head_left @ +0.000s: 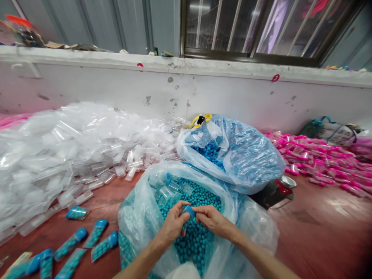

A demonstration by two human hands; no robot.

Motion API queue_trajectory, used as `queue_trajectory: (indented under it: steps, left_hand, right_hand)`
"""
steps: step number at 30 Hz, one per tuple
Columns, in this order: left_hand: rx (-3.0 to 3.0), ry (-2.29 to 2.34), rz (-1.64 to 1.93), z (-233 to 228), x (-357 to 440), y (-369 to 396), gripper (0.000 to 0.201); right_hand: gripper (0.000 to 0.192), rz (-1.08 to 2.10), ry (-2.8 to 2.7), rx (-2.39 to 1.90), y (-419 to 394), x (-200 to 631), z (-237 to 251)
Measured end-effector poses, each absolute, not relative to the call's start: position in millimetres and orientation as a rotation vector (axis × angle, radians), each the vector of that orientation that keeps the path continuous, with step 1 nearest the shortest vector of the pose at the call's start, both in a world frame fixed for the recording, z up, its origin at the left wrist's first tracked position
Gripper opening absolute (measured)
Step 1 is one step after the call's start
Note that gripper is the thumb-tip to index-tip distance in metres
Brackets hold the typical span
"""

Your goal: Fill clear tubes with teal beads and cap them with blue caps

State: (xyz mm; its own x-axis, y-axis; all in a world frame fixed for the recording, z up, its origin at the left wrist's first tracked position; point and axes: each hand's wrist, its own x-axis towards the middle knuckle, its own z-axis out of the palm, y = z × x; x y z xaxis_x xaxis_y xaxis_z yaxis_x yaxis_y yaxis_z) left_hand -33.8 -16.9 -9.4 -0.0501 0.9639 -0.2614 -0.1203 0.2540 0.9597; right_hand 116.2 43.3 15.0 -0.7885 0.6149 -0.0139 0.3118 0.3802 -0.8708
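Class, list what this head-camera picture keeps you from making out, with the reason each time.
All in the head view:
- Blue-capped tube: mostly covered by the left hand and right hand.
- Dark container: partly hidden by the blue bag.
- Front filled tubes: ends cut by the bottom edge.
- Left red sticker: too small and blurred to read.

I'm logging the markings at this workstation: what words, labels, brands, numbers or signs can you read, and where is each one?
"3": round red sticker on the front of the white ledge, below the window.
Unreadable: second red sticker on the ledge, too blurred.
Unreadable: any print on the white bag at right, too small.
No text can be made out on the held blue-capped container.
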Motion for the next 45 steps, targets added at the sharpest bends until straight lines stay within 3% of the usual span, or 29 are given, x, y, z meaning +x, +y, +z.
queue_trajectory:
  steps: [3,7,10,14,16,19,21,26,31,35,41,45]
  left_hand:
    - [0.872,1.333,1.135,-12,-37,-17,0.047]
    - [0.928,1.251,1.037,-5,-46,-19,0.048]
    - [0.993,1.258,1.003,1,-45,-22,0.042]
    - [0.95,1.341,1.085,-5,-31,-25,0.048]
    - [0.902,1.339,1.17,-9,-25,-26,0.052]
    - [0.866,1.245,1.305,-11,-20,-26,0.048]
    - [0.853,1.18,1.331,-10,-20,-26,0.047]
    - [0.838,1.243,1.316,-8,-19,-24,0.041]
    - [0.849,1.361,1.276,-2,-13,-24,0.029]
    - [0.823,1.369,1.285,3,-11,-26,0.027]
    - [0.779,1.177,1.274,8,-17,-26,0.054]
    - [0.802,1.233,1.264,5,-19,-26,0.057]
  right_hand:
    - [0.019,1.466,-2.179,-0.894,48,112,11]
    - [0.036,1.872,-1.714,-1.028,56,106,7]
    - [0.045,1.774,-1.627,-1.129,56,103,6]
    - [0.043,1.407,-1.968,-1.131,37,103,10]
    - [0.056,1.327,-2.187,-1.069,26,105,11]
    - [0.097,1.36,-2.408,-1.122,16,107,11]
    - [0.106,1.308,-2.482,-1.167,14,105,10]
    - [0.085,0.888,-2.556,-1.087,12,95,6]
    - [0.084,0.765,-2.559,-1.075,7,92,5]
    - [0.082,0.803,-2.512,-1.054,7,95,4]
    - [0.088,1.044,-2.256,-1.035,14,99,-1]
    - [0.083,1.048,-2.268,-1.083,12,98,5]
